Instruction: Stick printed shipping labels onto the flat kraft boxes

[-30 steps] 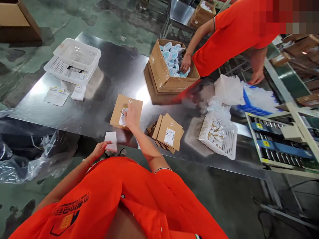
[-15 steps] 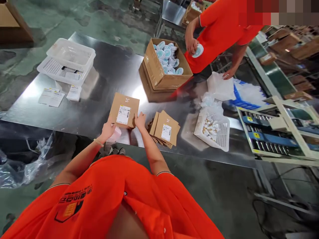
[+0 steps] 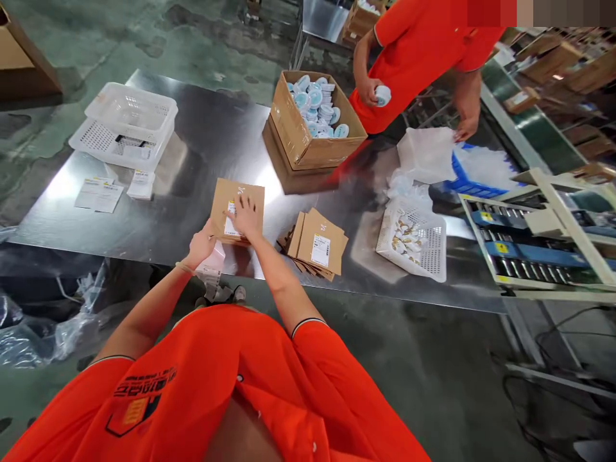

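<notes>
A stack of flat brown cardboard pieces (image 3: 253,196) with a white label on top lies near the table's front edge. My right hand (image 3: 244,218) rests on it with fingers spread, partly covering the label. At the stack's lower left corner is my left hand (image 3: 202,245), fingers closed; what is between them is too small to make out. A pink-and-white sheet (image 3: 212,262) hangs by the edge beside it. To the right sits a second, fanned pile of labelled cardboard pieces (image 3: 332,247).
Metal table (image 3: 206,138); white baskets (image 3: 163,138) and label sheets (image 3: 103,196) at left. A carton of round packs (image 3: 332,152) stands behind. At right are a basket of small items (image 3: 436,250), a roller conveyor (image 3: 529,269) and a person in orange (image 3: 414,58).
My right hand has moved from the stack's right edge onto its top and spread its fingers. My left hand stays near the lower left corner. The other person's hands have shifted slightly.
</notes>
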Available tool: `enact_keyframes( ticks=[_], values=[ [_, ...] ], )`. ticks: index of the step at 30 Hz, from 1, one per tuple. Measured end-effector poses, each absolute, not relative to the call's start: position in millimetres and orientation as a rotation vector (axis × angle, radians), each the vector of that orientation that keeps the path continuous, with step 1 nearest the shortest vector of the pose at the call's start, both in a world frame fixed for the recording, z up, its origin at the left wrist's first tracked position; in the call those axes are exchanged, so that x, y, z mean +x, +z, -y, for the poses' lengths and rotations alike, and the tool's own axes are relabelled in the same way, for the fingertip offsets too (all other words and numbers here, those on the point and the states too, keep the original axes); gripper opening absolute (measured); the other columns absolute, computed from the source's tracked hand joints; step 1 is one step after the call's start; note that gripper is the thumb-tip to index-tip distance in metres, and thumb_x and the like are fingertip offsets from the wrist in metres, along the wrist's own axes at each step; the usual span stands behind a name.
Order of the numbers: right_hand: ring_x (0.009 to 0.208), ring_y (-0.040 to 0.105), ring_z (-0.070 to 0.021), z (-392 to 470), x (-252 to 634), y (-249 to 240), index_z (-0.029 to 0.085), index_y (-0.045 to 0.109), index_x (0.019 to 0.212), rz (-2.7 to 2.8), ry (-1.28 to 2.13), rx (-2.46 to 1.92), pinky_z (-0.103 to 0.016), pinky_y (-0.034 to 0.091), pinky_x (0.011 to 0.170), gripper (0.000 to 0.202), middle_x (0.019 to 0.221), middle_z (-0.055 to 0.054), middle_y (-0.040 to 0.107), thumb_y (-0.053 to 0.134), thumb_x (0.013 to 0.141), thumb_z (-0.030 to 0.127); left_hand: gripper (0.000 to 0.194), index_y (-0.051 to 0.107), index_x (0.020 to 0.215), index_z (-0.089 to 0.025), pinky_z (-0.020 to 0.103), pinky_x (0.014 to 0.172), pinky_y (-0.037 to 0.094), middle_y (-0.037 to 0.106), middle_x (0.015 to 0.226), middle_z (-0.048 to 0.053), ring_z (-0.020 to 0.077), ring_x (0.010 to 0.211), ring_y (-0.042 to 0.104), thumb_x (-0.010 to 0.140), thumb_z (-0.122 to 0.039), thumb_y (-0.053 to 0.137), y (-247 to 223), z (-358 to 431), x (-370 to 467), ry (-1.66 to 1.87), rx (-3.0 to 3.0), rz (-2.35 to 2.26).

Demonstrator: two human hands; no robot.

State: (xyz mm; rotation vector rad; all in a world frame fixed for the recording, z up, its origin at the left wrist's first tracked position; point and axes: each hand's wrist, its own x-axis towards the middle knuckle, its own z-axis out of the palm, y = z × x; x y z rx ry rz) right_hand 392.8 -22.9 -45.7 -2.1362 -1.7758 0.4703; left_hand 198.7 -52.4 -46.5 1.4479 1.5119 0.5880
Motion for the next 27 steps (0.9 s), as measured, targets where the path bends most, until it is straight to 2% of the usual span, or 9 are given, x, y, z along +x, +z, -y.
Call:
enact_keyframes(
  ticks=[4,7,10,13,17,19,23,25,27],
  values=[
    [0.148,0.050,-0.0428,38,422,-53,0.006,0.054,0.151,1.096,0.506,-2.394,-0.061,0.042,0.120,0.062,0.161,-0.031,0.051,0.052,0.106,0.048,0.062,0.074,0.133,-0.018,0.041,0.110,0.051,0.077,0.130,0.015,0.0355,0.128,0.068,0.073,-0.009,0.085,-46,51,204,0.717,1.376,-1.362],
    [0.117,0.070,-0.0374,68,451,-54,0.013,0.066,0.130,0.901,0.628,-2.397,-0.052,0.057,0.100,0.043,0.125,-0.024,0.073,0.054,0.104,0.045,0.068,0.074,0.136,-0.020,0.037,0.101,0.057,0.078,0.130,0.012,0.0303,0.116,0.072,0.070,-0.020,0.088,-50,62,213,0.706,1.267,-1.182],
    [0.110,0.071,-0.0338,118,505,-40,0.019,0.066,0.125,0.813,0.526,-2.417,-0.049,0.058,0.096,0.036,0.115,-0.018,0.075,0.045,0.106,0.041,0.065,0.076,0.132,-0.020,0.037,0.091,0.059,0.079,0.122,0.012,0.0279,0.101,0.074,0.072,-0.039,0.090,-54,81,213,0.675,1.202,-1.050],
    [0.115,0.069,-0.0342,174,567,-14,0.016,0.068,0.125,0.626,0.389,-2.589,-0.049,0.055,0.098,0.038,0.120,-0.021,0.073,0.042,0.106,0.035,0.049,0.083,0.104,-0.016,0.041,0.093,0.058,0.080,0.108,0.014,0.0305,0.100,0.072,0.072,-0.053,0.089,-54,101,200,0.694,1.173,-1.029],
    [0.126,0.062,-0.0381,211,571,4,0.015,0.069,0.134,0.650,0.185,-2.696,-0.054,0.049,0.103,0.047,0.139,-0.027,0.064,0.067,0.094,0.039,0.063,0.081,0.110,-0.016,0.042,0.094,0.058,0.080,0.108,0.013,0.0302,0.101,0.073,0.056,-0.041,0.099,-45,122,189,0.637,1.037,-0.965],
    [0.123,0.063,-0.0348,211,522,-8,0.020,0.074,0.125,1.017,0.426,-2.423,-0.050,0.051,0.100,0.047,0.134,-0.020,0.068,0.079,0.083,0.040,0.073,0.077,0.120,-0.016,0.041,0.094,0.059,0.080,0.111,0.012,0.0293,0.102,0.074,0.052,-0.032,0.100,-39,128,190,0.650,0.948,-0.932],
    [0.092,0.067,-0.0220,203,398,-54,0.021,0.076,0.092,1.368,1.369,-1.572,-0.033,0.054,0.081,0.029,0.098,-0.004,0.075,0.085,0.071,0.038,0.069,0.072,0.126,-0.016,0.039,0.091,0.061,0.080,0.109,0.010,0.0252,0.096,0.075,0.061,-0.022,0.094,-36,119,190,0.774,0.683,-0.994],
    [0.073,0.061,-0.0164,201,361,-69,0.021,0.068,0.080,1.239,1.518,-1.466,-0.028,0.050,0.070,0.025,0.077,0.002,0.069,0.081,0.073,0.041,0.063,0.069,0.128,-0.015,0.037,0.086,0.061,0.079,0.104,0.009,0.0224,0.089,0.075,0.069,-0.017,0.090,-40,108,183,0.828,0.563,-1.110],
    [0.063,0.053,-0.0131,196,348,-71,0.022,0.065,0.085,1.092,1.526,-1.450,-0.025,0.045,0.063,0.028,0.066,0.007,0.060,0.081,0.073,0.041,0.060,0.064,0.135,-0.015,0.037,0.081,0.061,0.078,0.099,0.009,0.0218,0.082,0.075,0.080,-0.022,0.085,-45,102,176,0.851,0.449,-1.254]
  ],
)
